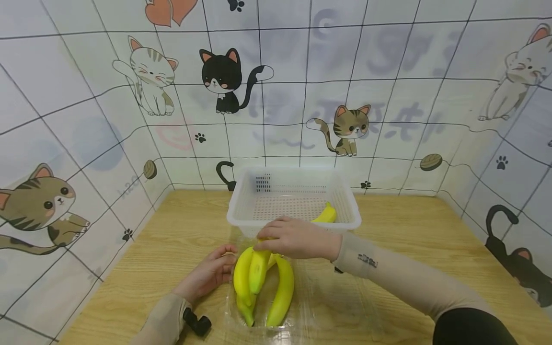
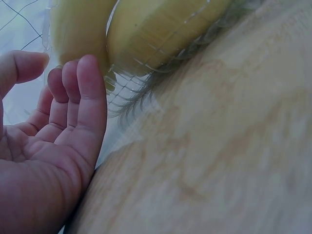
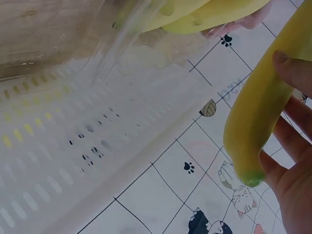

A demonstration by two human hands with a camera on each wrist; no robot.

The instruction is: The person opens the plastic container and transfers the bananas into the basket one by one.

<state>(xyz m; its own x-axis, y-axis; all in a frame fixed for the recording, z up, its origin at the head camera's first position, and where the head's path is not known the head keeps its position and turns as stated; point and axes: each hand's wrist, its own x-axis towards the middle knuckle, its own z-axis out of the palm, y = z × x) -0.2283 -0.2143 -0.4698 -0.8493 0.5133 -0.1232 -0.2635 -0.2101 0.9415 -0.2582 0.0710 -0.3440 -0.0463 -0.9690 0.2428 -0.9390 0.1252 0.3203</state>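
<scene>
We see the right hand (image 1: 297,239) gripping a banana (image 1: 258,274) over the clear container (image 1: 263,303), where other bananas (image 1: 283,290) lie, the left hand (image 1: 209,272) loosely curved beside its wall; we judge this a placing step, the next move calling for gentle lowering and release.

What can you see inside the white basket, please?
A banana shows inside the white basket; the near rim covers its lower end, and anything low along that side cannot be seen.
</scene>
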